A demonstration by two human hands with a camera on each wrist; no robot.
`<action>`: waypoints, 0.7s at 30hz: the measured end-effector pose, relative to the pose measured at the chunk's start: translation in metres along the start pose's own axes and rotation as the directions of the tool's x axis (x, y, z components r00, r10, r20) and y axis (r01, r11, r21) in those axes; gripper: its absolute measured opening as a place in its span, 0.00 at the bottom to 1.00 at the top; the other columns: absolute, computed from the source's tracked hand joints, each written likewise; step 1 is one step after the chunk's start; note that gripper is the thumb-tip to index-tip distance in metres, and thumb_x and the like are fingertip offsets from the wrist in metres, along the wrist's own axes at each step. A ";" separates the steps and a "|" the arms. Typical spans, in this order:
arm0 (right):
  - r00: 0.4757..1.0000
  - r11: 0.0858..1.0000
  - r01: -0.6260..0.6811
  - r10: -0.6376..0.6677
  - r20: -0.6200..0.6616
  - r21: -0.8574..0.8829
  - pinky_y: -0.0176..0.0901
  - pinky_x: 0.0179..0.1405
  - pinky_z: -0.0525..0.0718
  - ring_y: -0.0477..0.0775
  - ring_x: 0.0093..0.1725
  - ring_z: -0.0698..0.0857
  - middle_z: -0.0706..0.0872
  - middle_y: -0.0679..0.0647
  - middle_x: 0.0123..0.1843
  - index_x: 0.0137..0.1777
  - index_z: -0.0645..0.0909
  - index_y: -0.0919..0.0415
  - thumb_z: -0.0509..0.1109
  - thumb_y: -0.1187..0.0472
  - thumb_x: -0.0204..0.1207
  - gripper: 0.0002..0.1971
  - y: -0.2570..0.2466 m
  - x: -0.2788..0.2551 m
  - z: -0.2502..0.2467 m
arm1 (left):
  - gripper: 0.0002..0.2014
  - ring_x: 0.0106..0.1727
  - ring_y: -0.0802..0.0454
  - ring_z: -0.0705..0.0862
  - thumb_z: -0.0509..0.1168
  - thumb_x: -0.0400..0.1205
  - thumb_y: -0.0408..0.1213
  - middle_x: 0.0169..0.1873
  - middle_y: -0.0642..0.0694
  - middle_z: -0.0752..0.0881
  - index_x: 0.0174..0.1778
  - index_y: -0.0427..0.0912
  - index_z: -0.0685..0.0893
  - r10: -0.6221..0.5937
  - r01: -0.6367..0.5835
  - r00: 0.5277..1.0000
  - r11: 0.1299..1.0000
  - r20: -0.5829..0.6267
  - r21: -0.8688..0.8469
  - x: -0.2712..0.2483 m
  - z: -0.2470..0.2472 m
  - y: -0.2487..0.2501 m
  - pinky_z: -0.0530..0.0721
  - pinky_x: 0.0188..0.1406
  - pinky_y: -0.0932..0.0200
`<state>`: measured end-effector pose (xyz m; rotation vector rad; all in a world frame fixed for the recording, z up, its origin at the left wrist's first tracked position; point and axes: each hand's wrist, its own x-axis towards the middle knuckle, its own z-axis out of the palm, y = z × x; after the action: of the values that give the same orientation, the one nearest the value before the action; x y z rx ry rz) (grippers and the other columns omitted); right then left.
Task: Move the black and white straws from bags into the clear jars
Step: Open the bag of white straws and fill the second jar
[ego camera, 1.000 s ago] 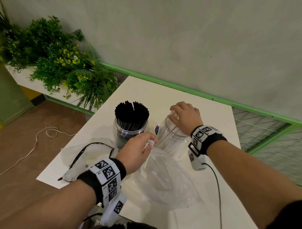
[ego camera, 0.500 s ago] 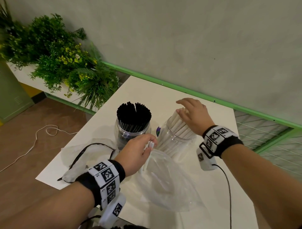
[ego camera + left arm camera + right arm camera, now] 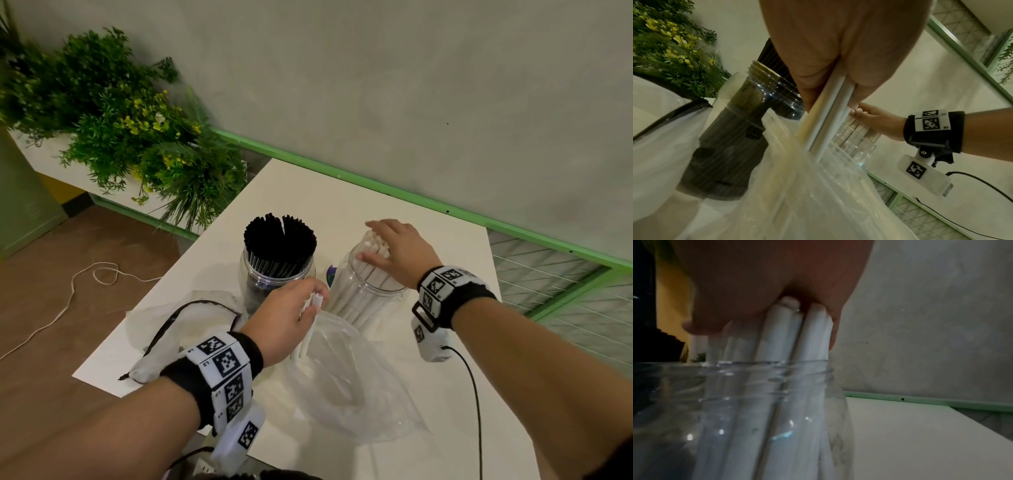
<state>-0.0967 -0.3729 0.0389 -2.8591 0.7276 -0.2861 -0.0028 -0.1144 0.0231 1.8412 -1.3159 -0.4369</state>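
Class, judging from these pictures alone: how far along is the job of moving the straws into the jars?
Done: black straws fill one jar.
In hand: the right hand rests on white straws standing in the second jar; the left hand grips a few more at the clear bag.
Left: those, plus any hidden in the bag.

White table [image 3: 359, 202] with two clear jars [image 3: 368, 301] of straws, crumpled plastic bags [image 3: 346, 387], black cord [image 3: 474, 394].
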 end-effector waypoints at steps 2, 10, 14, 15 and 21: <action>0.995 1.000 -0.021 0.019 -0.101 -0.015 0.52 0.55 0.81 0.54 0.63 0.74 0.79 0.48 0.63 0.68 0.77 0.48 0.67 0.32 0.70 0.30 -0.004 0.002 0.001 | 0.05 0.48 0.74 0.75 0.57 0.87 0.38 0.43 0.65 0.77 0.53 0.52 0.77 -0.001 0.001 1.000 1.000 0.004 -0.001 -0.001 0.000 0.001 0.70 0.43 0.78; 0.983 0.999 -0.010 0.001 -0.182 -0.050 0.51 0.53 0.80 0.58 0.61 0.75 0.81 0.51 0.59 0.62 0.82 0.51 0.68 0.43 0.77 0.18 -0.007 0.017 -0.003 | 0.06 0.49 0.73 0.76 0.58 0.86 0.36 0.43 0.64 0.78 0.51 0.54 0.76 0.006 -0.006 1.000 1.000 -0.003 -0.014 -0.001 -0.002 0.001 0.70 0.43 0.79; 0.978 0.999 -0.046 0.040 -0.206 -0.025 0.47 0.46 0.78 0.58 0.55 0.79 0.83 0.50 0.53 0.56 0.82 0.53 0.65 0.50 0.79 0.11 -0.012 0.016 0.002 | 0.06 0.48 0.73 0.76 0.58 0.86 0.37 0.44 0.63 0.78 0.52 0.54 0.76 0.008 -0.008 1.000 1.000 -0.001 -0.013 0.000 -0.001 0.001 0.70 0.43 0.78; 0.960 0.998 -0.061 0.069 -0.272 0.034 0.47 0.45 0.78 0.58 0.55 0.79 0.82 0.51 0.53 0.56 0.81 0.56 0.65 0.53 0.79 0.11 -0.014 0.015 0.001 | 0.05 0.49 0.71 0.76 0.58 0.86 0.37 0.45 0.62 0.79 0.52 0.53 0.77 0.002 -0.002 1.000 1.000 -0.002 -0.018 0.000 -0.001 -0.001 0.70 0.43 0.78; 0.986 0.999 -0.052 0.049 -0.159 -0.016 0.49 0.49 0.80 0.57 0.60 0.77 0.81 0.49 0.62 0.66 0.79 0.48 0.61 0.54 0.81 0.15 -0.012 0.017 0.000 | 0.05 0.48 0.68 0.77 0.58 0.86 0.39 0.45 0.62 0.79 0.52 0.55 0.77 -0.019 0.019 1.000 0.999 0.002 -0.037 0.001 -0.001 -0.005 0.71 0.41 0.77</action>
<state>-0.0765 -0.3708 0.0434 -2.8558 0.8348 -0.5059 0.0012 -0.1144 0.0197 1.8246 -1.2834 -0.4698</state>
